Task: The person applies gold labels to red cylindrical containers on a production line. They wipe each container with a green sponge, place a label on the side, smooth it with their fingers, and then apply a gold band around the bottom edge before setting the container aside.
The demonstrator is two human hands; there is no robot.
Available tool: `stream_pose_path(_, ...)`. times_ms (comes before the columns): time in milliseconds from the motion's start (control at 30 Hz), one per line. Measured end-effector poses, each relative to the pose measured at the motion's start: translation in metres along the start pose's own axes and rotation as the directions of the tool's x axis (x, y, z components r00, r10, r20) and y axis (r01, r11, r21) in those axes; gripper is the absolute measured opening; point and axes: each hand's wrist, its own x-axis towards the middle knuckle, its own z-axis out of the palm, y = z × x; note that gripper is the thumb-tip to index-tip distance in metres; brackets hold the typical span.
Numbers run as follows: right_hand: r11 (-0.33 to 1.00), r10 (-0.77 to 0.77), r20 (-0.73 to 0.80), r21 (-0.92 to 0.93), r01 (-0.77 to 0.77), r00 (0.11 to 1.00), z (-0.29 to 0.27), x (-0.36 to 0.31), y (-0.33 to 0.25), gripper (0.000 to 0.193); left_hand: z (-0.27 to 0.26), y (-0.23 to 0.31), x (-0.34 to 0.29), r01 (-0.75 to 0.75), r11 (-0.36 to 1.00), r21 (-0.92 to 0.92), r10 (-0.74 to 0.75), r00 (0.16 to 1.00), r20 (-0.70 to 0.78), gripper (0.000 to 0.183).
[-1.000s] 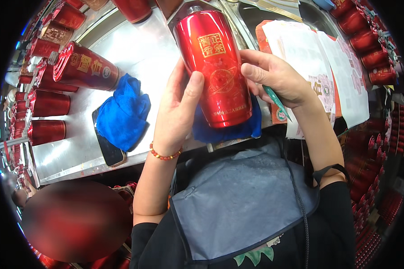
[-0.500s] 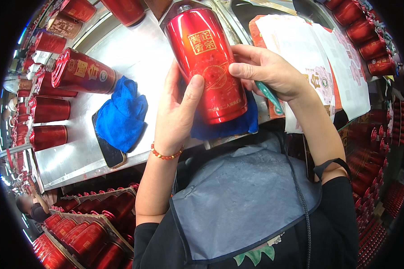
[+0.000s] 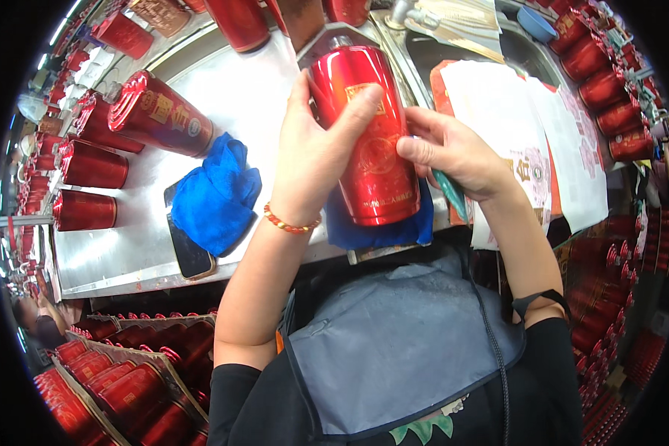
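A crumpled blue cloth (image 3: 217, 202) partly covers a dark phone (image 3: 193, 260), while a blue bowl (image 3: 537, 25) sits near papers (image 3: 498, 111).

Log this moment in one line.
Left hand: around red bottle, thumb across front | Right hand: at bottle's side, holding green tool | Rest: blue cloth partly covering phone; white paper sheets at right

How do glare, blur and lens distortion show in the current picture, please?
In the head view, white glare washes over the metal counter; bright reflections streak the red bottle; fisheye curvature fans the bottles at the right edge along a black, rounded border; the person at far left looks blurred.
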Motion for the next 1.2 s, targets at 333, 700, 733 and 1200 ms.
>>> stream_pose_path(333, 0.999, 0.034, -0.046, 0.007, -0.034, 0.998, 0.002, 0.001, 0.0, 0.076, 0.0, -0.007, 0.003, -0.006, 1.0, 0.03, 0.006, 1.0, -0.016, 0.095)
stream_pose_path(700, 0.999, -0.008, 0.015, 0.048, 0.008, 1.0, -0.004, -0.004, 0.002, 0.079, -0.005, -0.003, -0.025, -0.014, 0.983, -0.182, 0.028, 0.997, 0.074, 0.071)
stream_pose_path(733, 0.999, -0.01, 0.006, 0.034, 0.009, 1.0, -0.004, -0.004, 0.003, 0.079, -0.006, -0.003, -0.029, -0.007, 0.984, -0.181, 0.027, 0.993, 0.111, 0.073)
stream_pose_path(1200, 0.998, -0.063, -0.007, 0.011, 0.063, 0.998, -0.003, -0.004, 0.01, 0.08, -0.01, -0.006, -0.039, 0.021, 0.982, -0.189, 0.015, 0.983, 0.185, 0.081)
